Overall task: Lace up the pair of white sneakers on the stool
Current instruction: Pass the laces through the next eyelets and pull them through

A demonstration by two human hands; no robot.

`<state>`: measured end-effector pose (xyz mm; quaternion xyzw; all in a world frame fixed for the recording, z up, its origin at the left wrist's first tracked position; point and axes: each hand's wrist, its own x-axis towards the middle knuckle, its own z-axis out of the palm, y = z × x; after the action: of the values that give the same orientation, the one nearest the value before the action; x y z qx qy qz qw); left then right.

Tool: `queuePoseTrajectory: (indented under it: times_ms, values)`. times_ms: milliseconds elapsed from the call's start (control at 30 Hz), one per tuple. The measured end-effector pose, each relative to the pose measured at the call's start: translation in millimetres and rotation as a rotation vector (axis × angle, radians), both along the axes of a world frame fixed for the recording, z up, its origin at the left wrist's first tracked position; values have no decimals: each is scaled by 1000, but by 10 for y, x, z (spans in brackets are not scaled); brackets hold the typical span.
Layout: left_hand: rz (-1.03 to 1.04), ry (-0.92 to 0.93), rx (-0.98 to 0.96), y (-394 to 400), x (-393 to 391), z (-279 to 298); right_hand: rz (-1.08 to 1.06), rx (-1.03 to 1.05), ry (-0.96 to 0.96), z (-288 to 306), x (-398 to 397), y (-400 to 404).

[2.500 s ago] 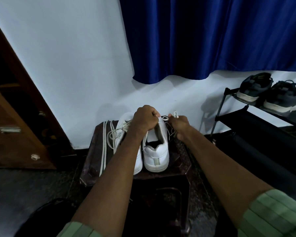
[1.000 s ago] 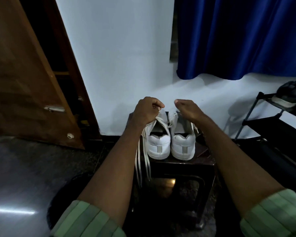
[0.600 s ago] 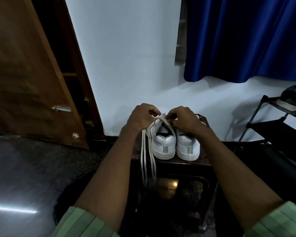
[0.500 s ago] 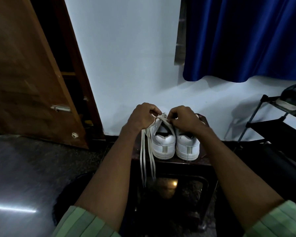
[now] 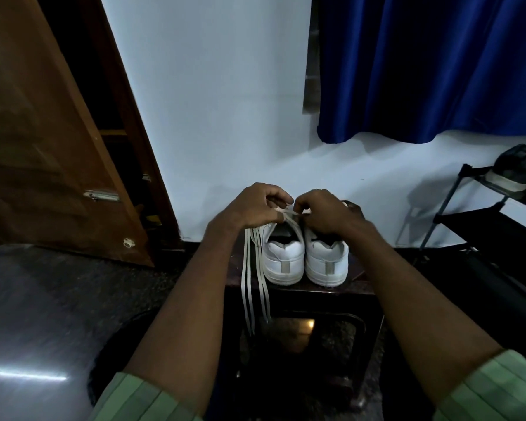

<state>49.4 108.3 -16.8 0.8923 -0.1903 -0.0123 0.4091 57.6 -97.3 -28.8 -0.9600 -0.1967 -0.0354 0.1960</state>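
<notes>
Pinching a lace (image 5: pixel 287 214) over the left sneaker (image 5: pixel 284 258), the left hand (image 5: pixel 251 209) curls its fingers round a bunch of laces whose loose ends (image 5: pixel 254 287) hang at 6 o'clock past the stool (image 5: pixel 359 284) edge. The right hand (image 5: pixel 327 215) is clenched at 3 o'clock from it, above the right sneaker (image 5: pixel 327 264); whether it grips the lace is hidden. Both toes are covered by the hands. At 2 o'clock a dark shoe (image 5: pixel 516 171) on a rack (image 5: pixel 450 202) is cut off.

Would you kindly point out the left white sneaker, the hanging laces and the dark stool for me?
left white sneaker (image 5: pixel 284 259): head view, on its heel.
hanging laces (image 5: pixel 251 287): head view, on the strands below the stool's edge.
dark stool (image 5: pixel 359 288): head view, on its front rim.
</notes>
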Motion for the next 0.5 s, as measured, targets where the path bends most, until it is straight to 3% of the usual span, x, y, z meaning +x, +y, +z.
queuePoseTrajectory:
  times_ms: [233, 400, 500]
  values:
    - [32, -115, 47, -55, 51, -75, -11, 255, 54, 40, 20, 22]
    - [106, -178, 62, -73, 83, -121, 90, 101, 253, 123, 11, -71]
    - [149, -165, 97, -114, 90, -164, 76, 105, 200, 92, -7, -71]
